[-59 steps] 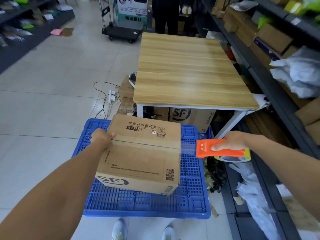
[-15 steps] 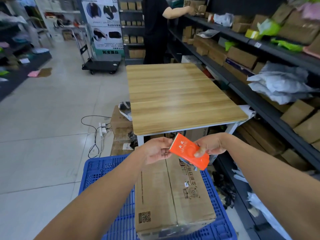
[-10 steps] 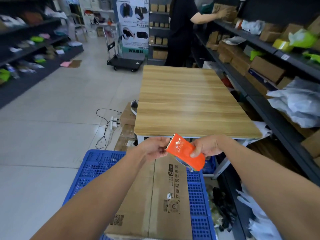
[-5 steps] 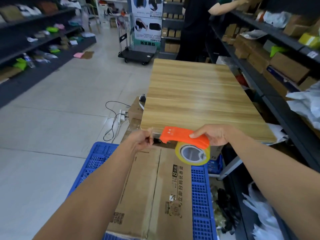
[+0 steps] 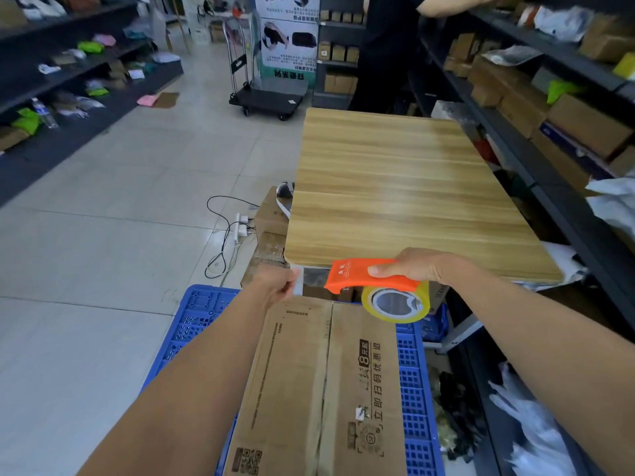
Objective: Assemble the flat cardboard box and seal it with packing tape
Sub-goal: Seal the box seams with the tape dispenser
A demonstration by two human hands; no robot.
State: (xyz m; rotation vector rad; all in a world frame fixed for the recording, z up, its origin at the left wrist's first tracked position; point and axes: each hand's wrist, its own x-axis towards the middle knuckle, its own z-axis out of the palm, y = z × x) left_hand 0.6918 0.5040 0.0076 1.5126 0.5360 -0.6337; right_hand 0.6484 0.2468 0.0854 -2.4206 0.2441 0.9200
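Note:
A brown cardboard box [image 5: 319, 389] with printed text lies on a blue plastic pallet [image 5: 196, 321], its top flaps closed along a centre seam. Above the box's far end, my right hand [image 5: 419, 266] grips an orange tape dispenser [image 5: 360, 274] with a roll of clear yellowish tape [image 5: 395, 302] under it. My left hand [image 5: 275, 286] is to the left of the dispenser, fingers pinched on the free end of the tape. A short stretch of clear tape [image 5: 311, 278] spans between my two hands.
A wooden-topped table [image 5: 405, 194] stands just beyond the pallet, with cartons and a power strip with cables [image 5: 240, 228] beneath and beside it. Dark shelves with boxes run along the right and left. A person [image 5: 388, 46] and a black trolley [image 5: 268, 97] are at the far end.
The camera view tilted and the box came to lie lengthwise below me. My hands moved apart over the box's far end, drawing a strip of tape out of the dispenser.

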